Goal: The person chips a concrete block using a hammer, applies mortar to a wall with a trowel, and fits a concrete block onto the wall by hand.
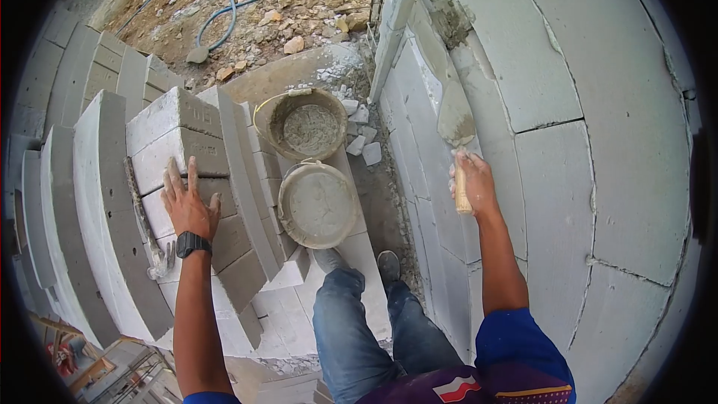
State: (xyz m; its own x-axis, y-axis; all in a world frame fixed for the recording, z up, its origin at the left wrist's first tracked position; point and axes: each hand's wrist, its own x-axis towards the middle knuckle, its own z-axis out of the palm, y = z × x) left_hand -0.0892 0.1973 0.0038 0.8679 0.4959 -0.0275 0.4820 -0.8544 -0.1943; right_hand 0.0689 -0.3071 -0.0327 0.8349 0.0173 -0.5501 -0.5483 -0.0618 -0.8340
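Right hand (479, 179) grips the trowel (455, 114), best kept level; its contact ahead is unclear. Left hand (192, 213) spreads, empty, over blocks (153, 161).

- Nothing you can read with confidence here.
- Upper block (196, 114) beyond your left hand (188, 207): stamped characters on the end face, too blurred to make out.
- Next block (200, 150), nearer you: similar stamp, same face, also illegible.
- Your shirt (400, 390): white-and-red wavy emblem (458, 390) on the dark front.
- Your wristwatch (193, 244): dark face, display unreadable.
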